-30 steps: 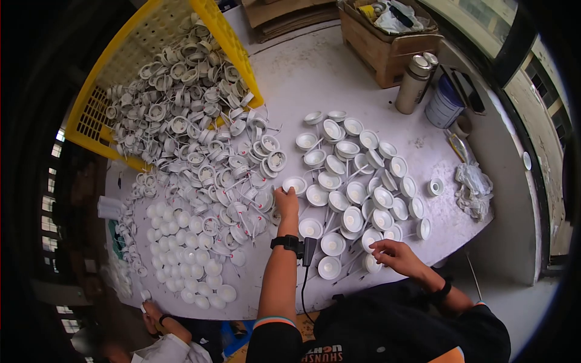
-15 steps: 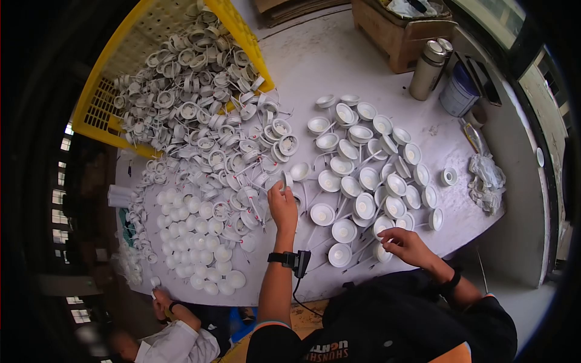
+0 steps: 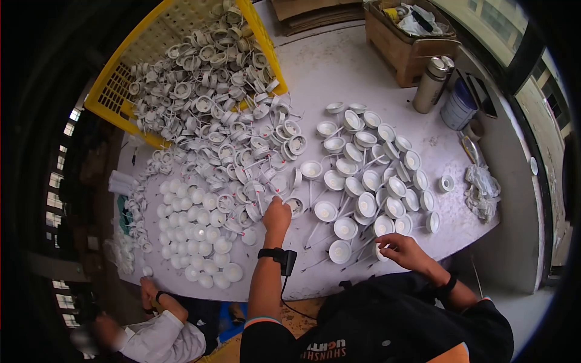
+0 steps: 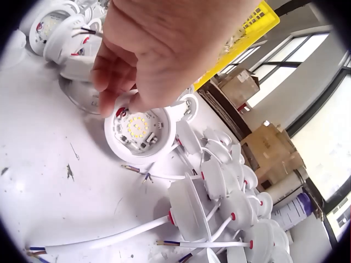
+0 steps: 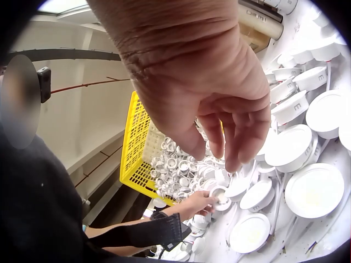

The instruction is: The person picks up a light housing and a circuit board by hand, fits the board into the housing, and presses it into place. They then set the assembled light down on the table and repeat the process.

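A workshop: heaped lamp housings (image 3: 203, 104) with wires, a yellow crate (image 3: 114, 85) past the bench's (image 3: 327, 60) far-left corner.

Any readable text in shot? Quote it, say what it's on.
"SHUNSH": black short-sleeved shirt, last letters unclear; other line resembles "LIGHT", unsure.
"E"-like mark: side of white round plastic housing, blurred.
White tub with purple band: label too blurred.
Round LED board in open white housing: print too small.

The left arm (image 3: 266, 281) reaches forward, the left hand (image 3: 276, 216) bent-fingered, while the right hand (image 3: 405, 251) hangs loosely curled.
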